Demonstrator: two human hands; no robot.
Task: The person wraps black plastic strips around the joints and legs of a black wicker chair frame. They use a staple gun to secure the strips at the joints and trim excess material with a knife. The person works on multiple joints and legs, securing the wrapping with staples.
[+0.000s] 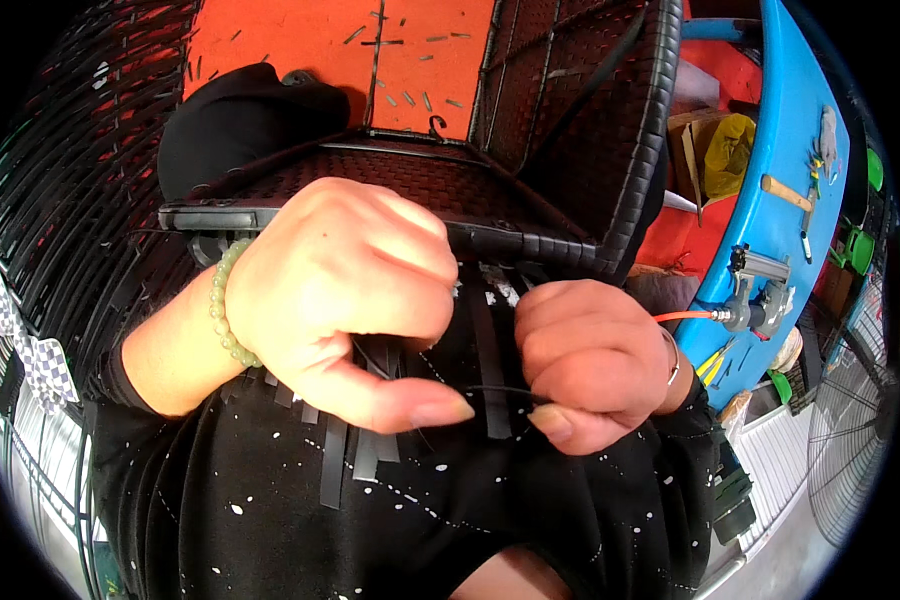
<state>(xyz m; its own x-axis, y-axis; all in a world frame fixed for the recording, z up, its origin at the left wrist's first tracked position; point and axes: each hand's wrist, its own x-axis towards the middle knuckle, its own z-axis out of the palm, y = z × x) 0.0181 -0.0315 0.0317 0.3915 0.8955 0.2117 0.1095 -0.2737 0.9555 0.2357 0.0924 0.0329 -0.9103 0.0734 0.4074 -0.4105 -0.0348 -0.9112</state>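
Evidently, in the head view, a thin, dark, thread-like strand [500, 388] bridges the gap between both hands, before a black, white-flecked garment [610, 510]: right hand [595, 360] with fingers apparently pinched on it, left hand [350, 290] with fingers curled and thumb stretched toward it, grip there impossible to tell. Judging by its slight bow, light and springy, perhaps slick, likely to kink if bent hard; best held close in, between thumb and forefinger. No brand, label or lettering readable on strand or the glossy, dark-brown woven panels [580, 120] beyond.
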